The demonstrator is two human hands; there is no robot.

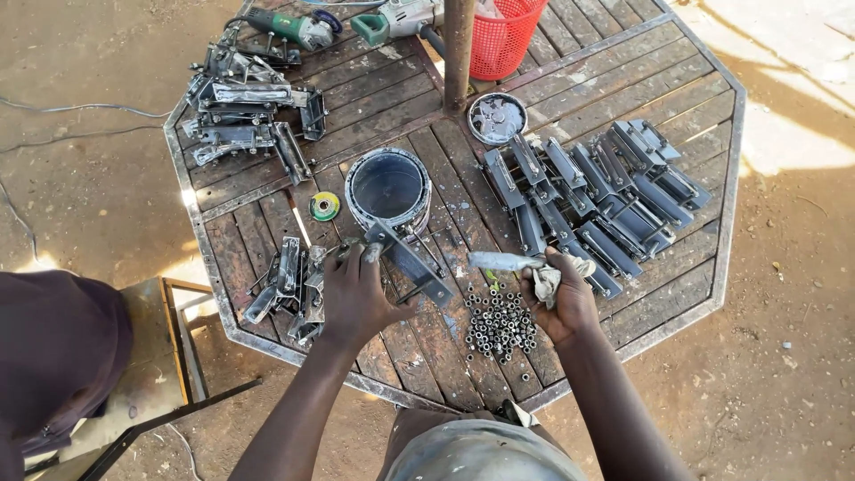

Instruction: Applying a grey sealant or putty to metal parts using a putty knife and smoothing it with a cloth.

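The metal bracket [411, 258] leans on the rim of the paint can [388, 189], just past my hands. My left grip [356, 294] is clenched on its near end. My right grip [561, 298] is clenched on a paintbrush [509, 261] and a rag [546, 283]. A pile of small nuts [500, 323] lies between my hands on the wooden surface [623, 80]. Painted brackets [592, 191] lie in rows to the right. Farther off are bare brackets [245, 111], the can lid [497, 118], a grinder [289, 27] and a red basket [503, 36].
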